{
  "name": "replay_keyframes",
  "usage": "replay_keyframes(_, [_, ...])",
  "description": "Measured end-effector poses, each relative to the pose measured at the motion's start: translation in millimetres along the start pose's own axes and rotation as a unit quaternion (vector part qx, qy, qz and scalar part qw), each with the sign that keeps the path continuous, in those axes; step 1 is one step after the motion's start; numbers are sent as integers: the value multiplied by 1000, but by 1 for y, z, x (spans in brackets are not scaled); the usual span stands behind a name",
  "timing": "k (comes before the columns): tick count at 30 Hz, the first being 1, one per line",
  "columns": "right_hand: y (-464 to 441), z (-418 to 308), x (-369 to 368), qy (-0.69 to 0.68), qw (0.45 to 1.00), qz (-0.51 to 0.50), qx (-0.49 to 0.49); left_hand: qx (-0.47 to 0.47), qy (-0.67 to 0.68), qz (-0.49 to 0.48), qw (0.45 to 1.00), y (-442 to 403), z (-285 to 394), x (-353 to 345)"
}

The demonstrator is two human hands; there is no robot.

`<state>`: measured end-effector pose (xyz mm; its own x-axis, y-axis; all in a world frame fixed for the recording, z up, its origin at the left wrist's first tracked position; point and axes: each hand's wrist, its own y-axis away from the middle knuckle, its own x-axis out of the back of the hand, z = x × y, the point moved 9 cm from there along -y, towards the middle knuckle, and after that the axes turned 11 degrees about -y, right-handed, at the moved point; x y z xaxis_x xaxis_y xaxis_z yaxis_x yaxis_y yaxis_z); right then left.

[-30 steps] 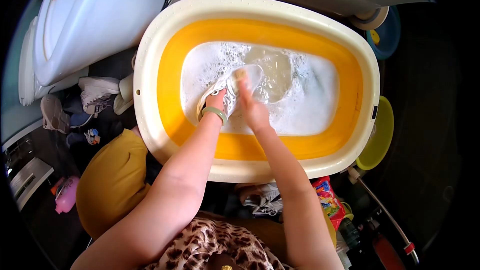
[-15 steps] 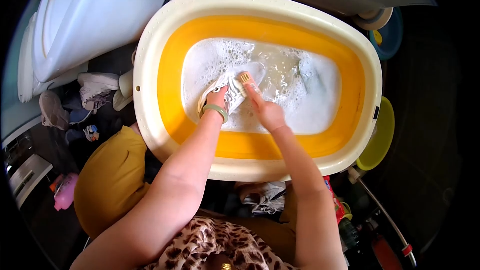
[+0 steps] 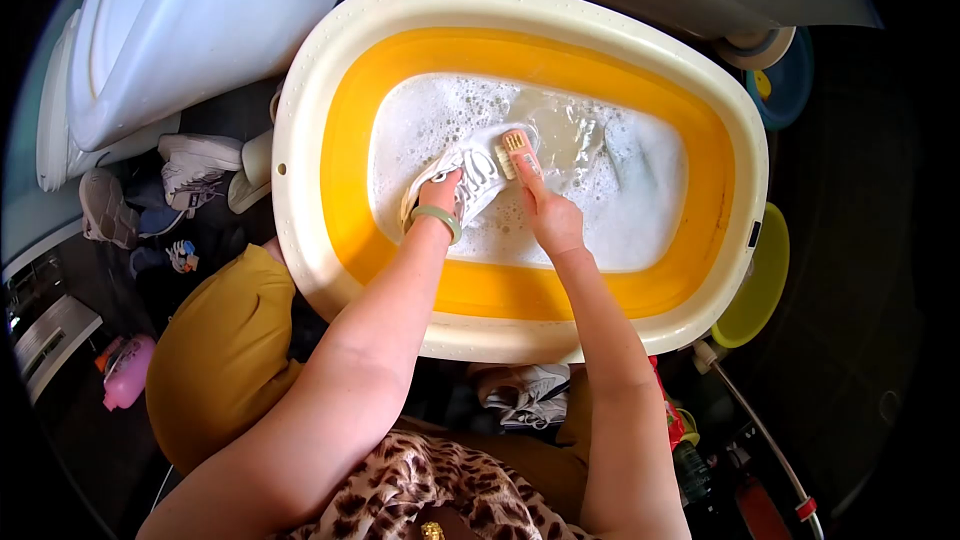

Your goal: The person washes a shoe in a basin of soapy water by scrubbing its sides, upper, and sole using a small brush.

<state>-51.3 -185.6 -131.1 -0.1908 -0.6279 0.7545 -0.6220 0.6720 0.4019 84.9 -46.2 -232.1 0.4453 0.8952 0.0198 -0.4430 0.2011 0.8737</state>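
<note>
A white lace-up sneaker (image 3: 482,172) is tilted in the sudsy water of a yellow and cream tub (image 3: 300,70). My left hand (image 3: 441,195), with a green bangle at the wrist, reaches into the shoe's opening and grips it; the fingers are partly hidden inside. In my right hand (image 3: 556,222) is a pink scrub brush (image 3: 525,158), its pale bristles against or very close to the toe side of the shoe. Something pale bluish (image 3: 628,152) lies partly under the foam to the right; I cannot make out what it is.
Several worn shoes (image 3: 195,170) lie on the dark floor at the left, beside a white basin-like fixture (image 3: 200,30). Another pair of sneakers (image 3: 525,392) sits below the tub's near rim. A green basin (image 3: 755,285) and a hose (image 3: 765,430) are at the right.
The brush in my right hand has shifted slightly right and up along the sneaker, baring more of its laces and toe. My left hand keeps its hold; the view has shifted slightly.
</note>
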Motion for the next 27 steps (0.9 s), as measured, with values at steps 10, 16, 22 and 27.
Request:
replay_keyframes(10, [3,60,41,-112,970,213,-23,70,-18,17,997,14,2,2])
replay_keyframes(16, [-3,60,4,-107,981,139,-85,23,-1,-9,1000,9,4,-3])
replay_keyframes(22, [15,86,11,-138,983,116,-36,50,-14,5,999,7,0,2])
replay_keyframes(27, [6,52,31,-181,970,154,-56,36,9,-21,999,15,6,-7])
